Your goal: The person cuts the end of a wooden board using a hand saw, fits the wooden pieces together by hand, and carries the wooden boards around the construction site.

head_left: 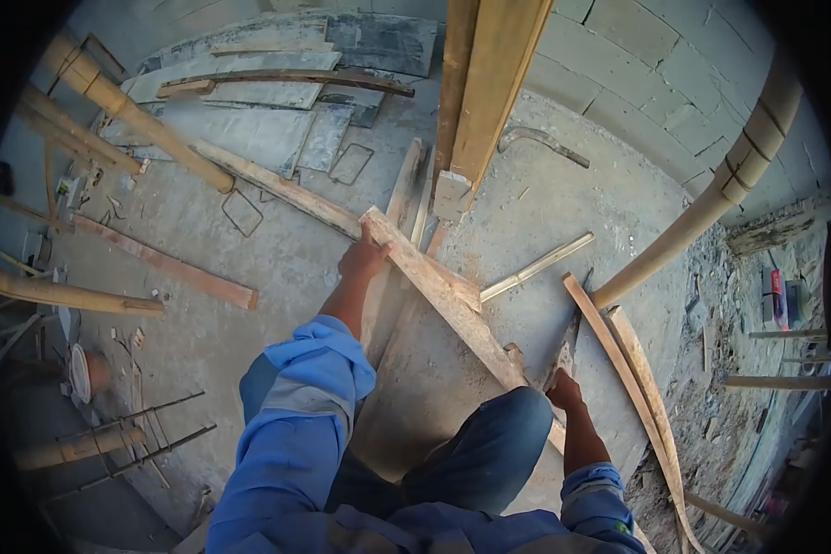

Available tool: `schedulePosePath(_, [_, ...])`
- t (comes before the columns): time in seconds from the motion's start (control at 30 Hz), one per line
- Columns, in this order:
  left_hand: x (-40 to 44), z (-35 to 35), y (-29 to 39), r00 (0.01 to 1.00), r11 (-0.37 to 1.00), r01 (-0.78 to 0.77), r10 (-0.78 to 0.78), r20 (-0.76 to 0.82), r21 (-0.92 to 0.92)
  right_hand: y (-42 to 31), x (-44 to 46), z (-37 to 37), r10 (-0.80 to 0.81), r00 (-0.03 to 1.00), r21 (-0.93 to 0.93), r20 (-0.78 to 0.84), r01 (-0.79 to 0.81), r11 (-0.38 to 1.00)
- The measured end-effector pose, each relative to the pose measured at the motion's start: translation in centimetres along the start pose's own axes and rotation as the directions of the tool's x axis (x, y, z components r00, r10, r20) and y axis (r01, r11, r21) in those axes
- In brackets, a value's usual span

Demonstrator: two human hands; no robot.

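Observation:
My left hand (367, 257) is closed on the upper end of a pale wooden plank (448, 305), which slants down to the right. My right knee rests over the plank's lower part. Beside that knee, my right hand (564, 389) is wrapped round the handle of what looks like a handsaw (571, 337), its narrow dark blade pointing away from me. The saw is apart from the plank, on its right side. Under the plank's upper end, another long timber (282, 187) runs off to the upper left.
A wooden post (489, 92) stands just ahead. Bamboo poles lean at left (129, 111) and right (739, 171). Two curved boards (632, 379) lie right of the saw. Flat panels (240, 125) are piled at the far left, and a reddish board (166, 258) lies on the concrete floor.

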State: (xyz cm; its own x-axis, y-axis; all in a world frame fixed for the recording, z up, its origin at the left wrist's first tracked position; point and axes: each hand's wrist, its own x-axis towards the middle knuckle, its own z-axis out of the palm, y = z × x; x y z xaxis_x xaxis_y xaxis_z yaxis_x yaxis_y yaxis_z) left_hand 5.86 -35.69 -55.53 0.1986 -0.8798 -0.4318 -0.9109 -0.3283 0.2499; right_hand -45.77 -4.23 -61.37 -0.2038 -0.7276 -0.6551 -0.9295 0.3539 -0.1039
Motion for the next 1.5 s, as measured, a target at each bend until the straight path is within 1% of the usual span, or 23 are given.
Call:
schedulePosePath(0.07, [-1.6,-0.8,1.5,0.995,0.996,0.002,-0.011,-0.095,-0.093,0.2,-0.6,-1.3,-0.046,0.992,-0.087,-0.115,0.036,0.996])
schedulePosePath(0.17, [-3.0,-0.5,0.7,0.985,0.987,-0.089,0.067,-0.156,-0.136,-2.9,-4.8,-5.6,0.053,0.915,0.016,-0.401,-0.051,0.999])
schedulePosePath(0.2, [-2.6,-0.3,0.2,0.987,0.985,-0.095,0.075,-0.142,-0.143,-3.5,-6.1,-6.4,0.022,0.854,0.050,-0.519,0.005,0.999])
schedulePosePath(0.27, [-0.9,-1.1,-0.6,0.983,0.982,-0.133,0.113,-0.146,-0.136,-8.2,-10.0,-9.5,0.074,0.809,0.242,-0.583,0.085,0.967])
schedulePosePath(0.3, [-0.4,-2.2,-1.2,0.977,0.971,-0.169,0.142,-0.159,-0.170,-10.6,-11.5,-10.5,0.135,0.789,0.253,-0.600,0.027,0.967])
schedulePosePath(0.37, [1.3,-2.7,-3.0,0.984,0.944,-0.042,-0.019,-0.180,-0.328,-14.5,-14.2,-12.6,0.247,0.752,0.262,-0.612,-0.102,0.960])
schedulePosePath(0.4, [1.9,-1.8,-4.3,0.980,0.915,0.032,-0.107,-0.168,-0.402,-15.9,-15.7,-13.6,0.233,0.738,0.274,-0.633,-0.068,0.959])
schedulePosePath(0.5, [4.9,3.5,-8.4,0.972,0.871,0.226,-0.170,0.163,-0.435,-20.5,-19.4,-16.5,0.155,0.697,0.303,-0.700,0.094,0.948])
schedulePosePath(0.57, [0.2,1.7,-7.5,0.957,0.977,0.070,-0.009,0.289,-0.203,-23.1,-20.7,-17.5,0.134,0.719,0.354,-0.682,0.165,0.921])
schedulePosePath(0.63, [-3.6,2.2,-7.7,0.949,0.995,-0.097,0.092,0.301,0.004,-25.6,-20.9,-17.8,0.115,0.705,0.382,-0.700,0.234,0.894])
schedulePosePath(0.67, [-5.0,2.4,-7.6,0.957,0.993,-0.116,0.103,0.270,0.033,-27.2,-21.0,-17.9,0.082,0.686,0.359,-0.723,0.272,0.893])
schedulePosePath(0.73, [-4.4,3.4,-7.8,0.928,0.973,-0.228,0.206,0.310,0.034,-30.2,-20.7,-18.3,0.018,0.643,0.307,-0.765,0.340,0.889])
schedulePosePath(0.77, [-3.8,4.0,-7.8,0.934,0.970,-0.239,0.218,0.284,0.038,-30.9,-20.2,-18.2,-0.024,0.651,0.272,-0.759,0.350,0.896])
schedulePosePath(0.87, [-4.1,5.1,-7.8,0.942,0.971,-0.237,0.220,0.254,0.038,-32.1,-17.9,-17.4,-0.201,0.631,-0.008,-0.749,0.295,0.956])
schedulePosePath(0.9, [-4.2,5.0,-7.8,0.945,0.975,-0.220,0.205,0.255,0.031,-32.9,-17.9,-17.7,-0.203,0.691,-0.011,-0.694,0.271,0.962])
schedulePosePath(1.03, [-3.8,4.4,-6.8,0.965,0.986,-0.161,0.150,0.215,0.035,-31.4,-14.3,-15.2,-0.295,0.555,-0.149,-0.778,0.293,0.944])
schedulePosePath(1.17, [-4.5,3.2,-6.8,0.959,0.984,-0.176,0.174,0.224,-0.014,-28.2,-9.5,-14.2,-0.338,0.585,-0.245,-0.737,0.234,0.941])
schedulePosePath(1.2, [-4.5,3.6,-7.1,0.962,0.984,-0.178,0.179,0.208,-0.023,-27.4,-8.5,-14.0,-0.326,0.624,-0.258,-0.711,0.199,0.945])
schedulePosePath(1.33, [-4.4,5.0,-9.0,0.944,0.957,-0.267,0.283,0.171,-0.111,-24.4,-3.7,-12.1,-0.377,0.613,-0.251,-0.695,0.284,0.925])
schedulePosePath(1.4, [-5.7,3.9,-9.3,0.928,0.952,-0.296,0.306,0.213,-0.076,-22.4,-1.2,-10.6,-0.378,0.653,-0.271,-0.656,0.264,0.926])
schedulePosePath(1.43, [-5.6,4.9,-9.7,0.916,0.942,-0.321,0.335,0.221,-0.097,-22.2,-1.0,-10.7,-0.329,0.796,-0.269,-0.508,0.216,0.939])
schedulePosePath(1.47, [-6.1,4.4,-9.6,0.915,0.943,-0.313,0.331,0.230,-0.111,-21.7,-0.6,-10.0,-0.201,0.919,-0.291,-0.340,0.100,0.951])
schedulePosePath(1.5, [-6.4,4.7,-9.8,0.929,0.948,-0.297,0.315,0.193,-0.118,-22.3,0.2,-9.6,-0.121,0.968,-0.297,-0.222,0.051,0.953])
